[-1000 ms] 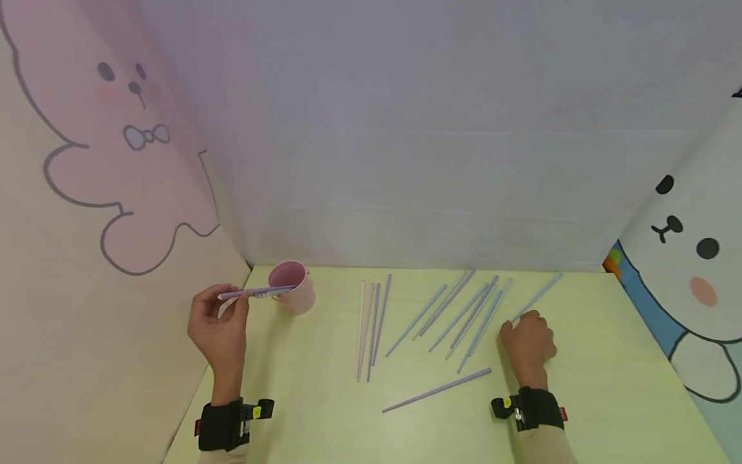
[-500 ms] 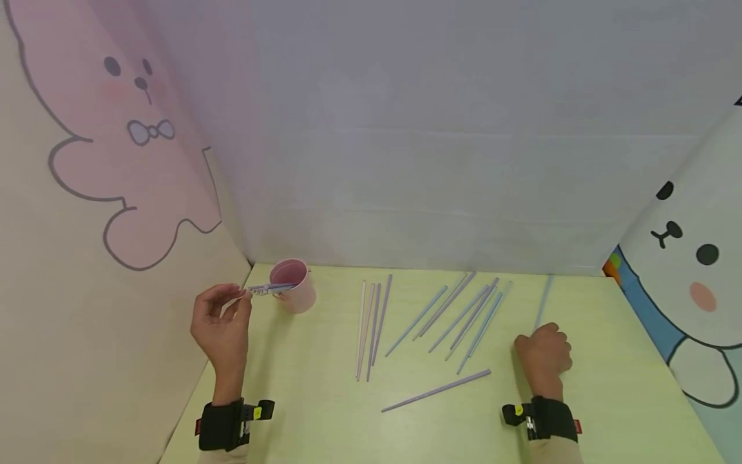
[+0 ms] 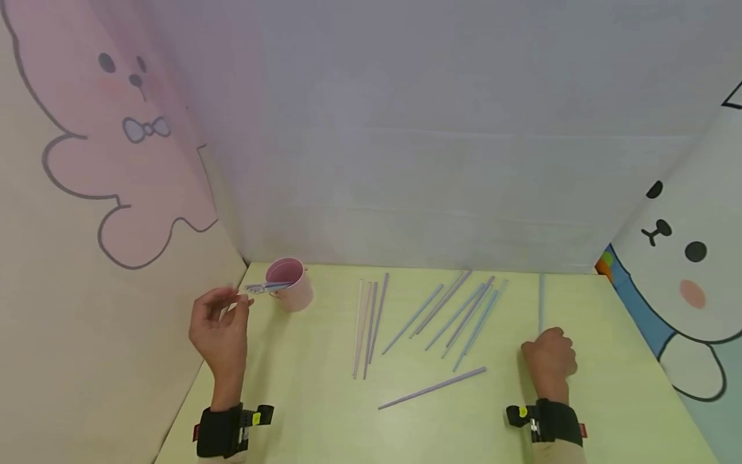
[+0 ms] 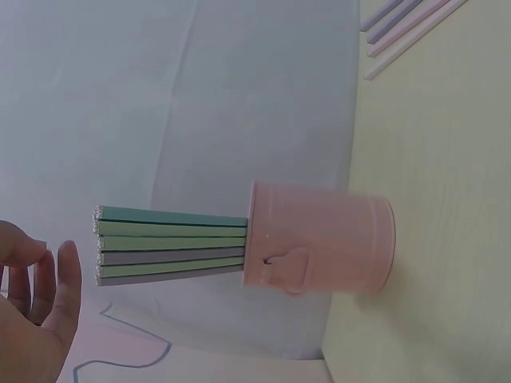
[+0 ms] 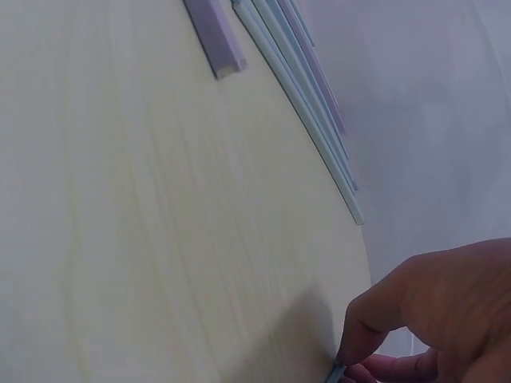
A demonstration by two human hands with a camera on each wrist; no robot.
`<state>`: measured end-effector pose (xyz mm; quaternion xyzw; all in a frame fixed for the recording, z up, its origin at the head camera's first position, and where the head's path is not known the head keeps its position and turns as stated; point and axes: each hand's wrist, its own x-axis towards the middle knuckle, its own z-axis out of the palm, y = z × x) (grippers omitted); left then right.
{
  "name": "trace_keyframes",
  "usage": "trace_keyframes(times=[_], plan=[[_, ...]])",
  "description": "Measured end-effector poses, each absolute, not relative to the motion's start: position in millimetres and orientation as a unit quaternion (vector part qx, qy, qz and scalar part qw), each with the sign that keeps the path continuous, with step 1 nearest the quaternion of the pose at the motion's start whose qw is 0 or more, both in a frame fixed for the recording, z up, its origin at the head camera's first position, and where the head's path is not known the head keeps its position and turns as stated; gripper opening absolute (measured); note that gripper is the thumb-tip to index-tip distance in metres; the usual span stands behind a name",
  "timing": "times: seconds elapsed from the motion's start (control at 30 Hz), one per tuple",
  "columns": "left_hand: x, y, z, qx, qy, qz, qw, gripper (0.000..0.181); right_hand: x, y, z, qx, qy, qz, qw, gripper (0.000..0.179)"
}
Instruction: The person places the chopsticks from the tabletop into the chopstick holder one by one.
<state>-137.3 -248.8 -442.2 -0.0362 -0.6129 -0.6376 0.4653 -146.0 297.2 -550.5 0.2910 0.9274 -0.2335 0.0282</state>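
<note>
The person is wearing a broad black left wristband (image 3: pixel 217 433) and a matching black right wristband (image 3: pixel 559 422). A small red tag (image 3: pixel 196 432) is showing on the outer edge of the left band; its red counterpart (image 3: pixel 582 430) is marking the right. On the inner side, each band is bearing a silvery fitting (image 3: pixel 244 438), a bright yellow patch (image 3: pixel 256 418) and a projecting black block (image 3: pixel 265 414). Below the bands, plain beige sleeves (image 3: pixel 559 453) are covering the forearms.

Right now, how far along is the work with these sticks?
Seemingly done: a bundle of sticks sits in the pink bucket, the left hand apart from it. In hand: the right hand pinches a blue stick. Probably left: the loose sticks on the table.
</note>
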Motion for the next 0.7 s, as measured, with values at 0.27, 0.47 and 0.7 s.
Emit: trace_keyframes(times=[0.27,0.47,0.7], plan=[[-138,-244,-444,-0.06,-0.584,-0.664,0.463,0.032,-148,307,-557,0.299,0.924,-0.238,0.026,0.043],[-138,-241,-446,-0.071,-0.58,-0.669,0.459,0.03,-146,311,-554,0.296,0.927,-0.228,0.043,0.039],[-135,-231,-447,-0.093,-0.569,-0.684,0.447,0.027,-136,313,-540,0.289,0.925,-0.232,0.086,0.032]])
